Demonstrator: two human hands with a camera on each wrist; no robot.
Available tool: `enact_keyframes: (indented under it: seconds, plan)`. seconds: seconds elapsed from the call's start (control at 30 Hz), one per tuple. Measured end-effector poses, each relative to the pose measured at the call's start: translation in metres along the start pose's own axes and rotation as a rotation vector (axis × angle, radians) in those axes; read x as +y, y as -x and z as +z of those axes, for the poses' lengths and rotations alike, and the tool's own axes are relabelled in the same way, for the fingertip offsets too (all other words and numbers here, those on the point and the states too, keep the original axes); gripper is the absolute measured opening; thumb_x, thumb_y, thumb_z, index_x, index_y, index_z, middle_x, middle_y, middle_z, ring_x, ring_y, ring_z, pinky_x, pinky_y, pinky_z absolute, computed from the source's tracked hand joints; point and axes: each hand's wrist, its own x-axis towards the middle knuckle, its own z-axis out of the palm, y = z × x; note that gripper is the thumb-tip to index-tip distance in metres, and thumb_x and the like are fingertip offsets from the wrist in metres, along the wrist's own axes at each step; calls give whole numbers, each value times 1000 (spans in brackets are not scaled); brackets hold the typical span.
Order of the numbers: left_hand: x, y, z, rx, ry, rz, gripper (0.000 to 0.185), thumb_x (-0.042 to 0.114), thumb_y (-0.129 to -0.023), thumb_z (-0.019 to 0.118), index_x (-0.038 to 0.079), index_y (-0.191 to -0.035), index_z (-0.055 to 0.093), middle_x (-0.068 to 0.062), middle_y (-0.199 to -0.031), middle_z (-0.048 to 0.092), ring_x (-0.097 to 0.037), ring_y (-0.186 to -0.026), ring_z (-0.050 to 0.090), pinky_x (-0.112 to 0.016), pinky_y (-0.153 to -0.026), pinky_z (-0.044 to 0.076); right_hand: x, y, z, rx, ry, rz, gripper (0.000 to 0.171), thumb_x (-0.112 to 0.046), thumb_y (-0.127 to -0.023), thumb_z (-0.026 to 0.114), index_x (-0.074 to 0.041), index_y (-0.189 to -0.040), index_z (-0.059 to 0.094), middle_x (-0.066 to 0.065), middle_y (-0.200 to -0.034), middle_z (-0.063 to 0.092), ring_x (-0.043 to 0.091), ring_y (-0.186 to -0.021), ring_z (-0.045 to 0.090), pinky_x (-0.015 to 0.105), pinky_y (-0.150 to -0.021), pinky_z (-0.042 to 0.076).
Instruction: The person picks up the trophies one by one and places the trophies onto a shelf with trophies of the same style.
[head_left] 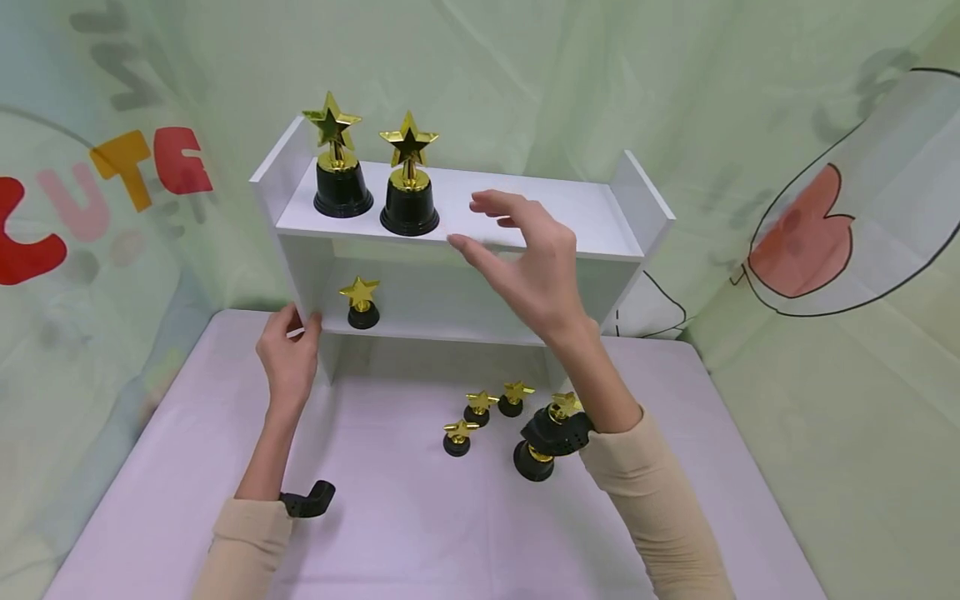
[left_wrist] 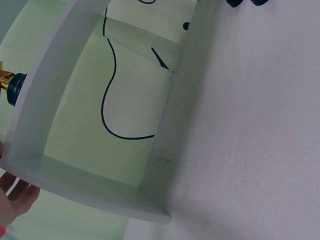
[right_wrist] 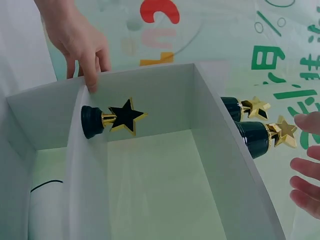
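Note:
My left hand [head_left: 288, 354] grips the left side panel of a white shelf unit [head_left: 480, 337] at middle-shelf height, its fingers around the panel's edge. My right hand [head_left: 525, 258] is held up before the top shelf, thumb and fingers spread and nothing between them. Left of its fingertips stand two larger trophies with gold stars and black bases, one trophy [head_left: 408, 204] nearer it and another trophy [head_left: 341, 187] farther left. One small star trophy [head_left: 362, 312] stands at the left end of the middle shelf; in the right wrist view that trophy [right_wrist: 92, 122] appears sideways.
On the lilac-covered table [head_left: 405, 533] stand three small star trophies, among them a front one [head_left: 456, 443]. Beside them, a larger black trophy base [head_left: 532, 467] shows, partly hidden by the right wrist camera [head_left: 558, 433]. Printed curtains [head_left: 495, 92] hang behind the shelf.

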Motion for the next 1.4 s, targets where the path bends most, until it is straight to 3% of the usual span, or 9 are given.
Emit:
enact_keyframes:
  seconds: [0.2,0.63,0.93,1.07,1.17,1.4]
  plan:
    - [2,1,-2,15,5,0,27,4,-97,65,-3,-122,71,-17,-104,65,-11,-92,59,-4,-78,48,-3,30,-7,-9,57,-63,37,-14,-86,83,3,-117,72,14,-112,76,27,-107,69,34,-96,55]
    - [2,-1,-1,5,15,1,28,6,-97,65,-3,-124,70,-15,-104,64,-6,-92,58,-7,-80,49,-3,90,-21,-18,61,-46,43,-10,-80,86,3,-118,72,16,-111,75,31,-108,64,29,-100,52]
    - [2,2,0,9,6,-12,28,6,-97,64,-3,-123,71,-16,-103,64,-6,-93,58,-7,-79,49,3,138,-31,17,43,37,48,-41,-94,74,1,-118,72,15,-111,75,30,-106,67,21,-102,48]
    - [3,1,-3,10,0,-8,28,5,-97,64,-4,-123,70,-17,-103,64,-4,-92,56,-6,-79,48,10,164,-35,-23,57,131,42,-23,-86,85,-1,-119,72,14,-113,74,28,-107,67,16,-101,47]
    - [3,1,-3,13,8,-7,28,5,-97,64,-4,-124,70,-18,-104,64,0,-90,55,-6,-79,48,15,182,-38,-62,90,187,48,-5,-75,88,-2,-120,71,13,-113,74,26,-105,67,13,-97,47]
    - [2,3,1,14,32,-16,29,4,-97,64,-3,-124,70,-18,-105,64,-4,-92,56,-6,-79,48,21,215,-44,-78,105,249,55,-5,-71,90,-4,-122,71,12,-114,74,23,-102,66,12,-96,47]
